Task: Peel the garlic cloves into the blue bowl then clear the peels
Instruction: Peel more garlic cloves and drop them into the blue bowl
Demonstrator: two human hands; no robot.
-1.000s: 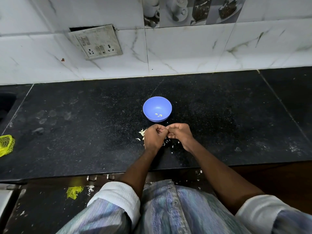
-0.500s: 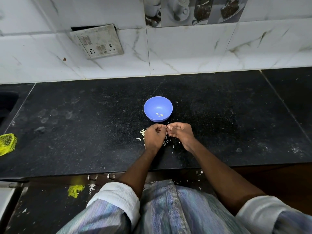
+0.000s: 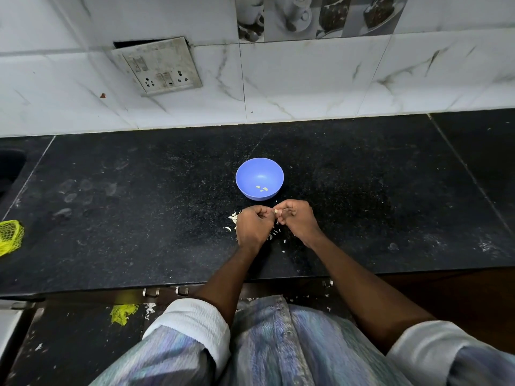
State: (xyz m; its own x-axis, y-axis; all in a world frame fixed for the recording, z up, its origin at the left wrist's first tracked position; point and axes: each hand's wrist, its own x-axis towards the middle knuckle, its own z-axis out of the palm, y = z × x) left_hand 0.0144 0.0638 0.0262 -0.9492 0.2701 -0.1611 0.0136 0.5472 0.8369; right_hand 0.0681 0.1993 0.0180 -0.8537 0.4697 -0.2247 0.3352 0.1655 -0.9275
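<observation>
Garlic clove (image 3: 276,211) pinched between both hands' grips.

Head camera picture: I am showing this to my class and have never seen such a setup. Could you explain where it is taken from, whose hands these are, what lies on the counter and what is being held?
There is no machine here. A person wears a camera on the head, looking forward and down, so you see their own arms. The left hand and right hand meet over a black counter, pinching a small garlic clove between them. Just beyond stands a blue bowl holding a few peeled cloves. Loose peels lie under and beside the hands. A yellow net bag sits at the far left edge.
</observation>
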